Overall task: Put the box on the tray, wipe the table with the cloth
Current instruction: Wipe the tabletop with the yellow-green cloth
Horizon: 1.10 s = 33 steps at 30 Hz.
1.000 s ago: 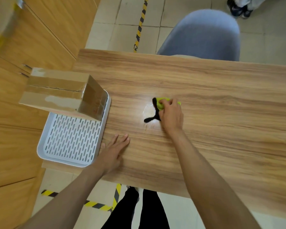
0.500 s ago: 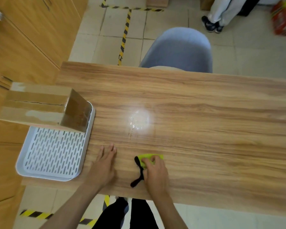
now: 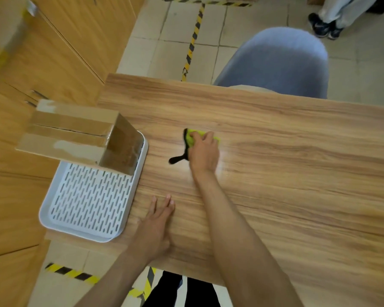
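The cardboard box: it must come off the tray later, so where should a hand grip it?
Grip the brown cardboard box across its two long sides, coming from above. It lies flat on the white slotted tray's far end, overhanging to the left, taped top exposed.

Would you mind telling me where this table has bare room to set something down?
The widest free patch is the table to the right of the right hand and cloth, out to the right edge. The far strip before the chair is bare too. The left end is crowded: the tray with the box, and the flat left hand.
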### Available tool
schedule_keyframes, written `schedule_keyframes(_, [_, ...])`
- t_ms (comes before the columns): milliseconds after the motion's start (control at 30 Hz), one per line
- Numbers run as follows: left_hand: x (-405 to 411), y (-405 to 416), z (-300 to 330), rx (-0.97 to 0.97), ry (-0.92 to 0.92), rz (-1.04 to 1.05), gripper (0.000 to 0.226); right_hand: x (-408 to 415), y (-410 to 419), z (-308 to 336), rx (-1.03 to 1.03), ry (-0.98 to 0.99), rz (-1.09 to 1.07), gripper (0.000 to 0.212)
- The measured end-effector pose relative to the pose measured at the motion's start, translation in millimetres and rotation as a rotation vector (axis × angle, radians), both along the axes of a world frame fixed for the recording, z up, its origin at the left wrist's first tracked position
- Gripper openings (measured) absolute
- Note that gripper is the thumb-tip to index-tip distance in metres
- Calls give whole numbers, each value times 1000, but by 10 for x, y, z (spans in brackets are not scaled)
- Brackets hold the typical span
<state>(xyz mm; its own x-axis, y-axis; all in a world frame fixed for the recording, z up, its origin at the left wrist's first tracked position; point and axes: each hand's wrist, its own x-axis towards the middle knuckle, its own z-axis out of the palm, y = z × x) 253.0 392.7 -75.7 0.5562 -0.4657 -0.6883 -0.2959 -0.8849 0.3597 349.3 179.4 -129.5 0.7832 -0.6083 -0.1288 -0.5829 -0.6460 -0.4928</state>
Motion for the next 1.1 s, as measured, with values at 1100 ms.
schedule_keyframes(1100, [-201,198,-59,-116,-58,36,94,-855,416,146,22,50,10,49])
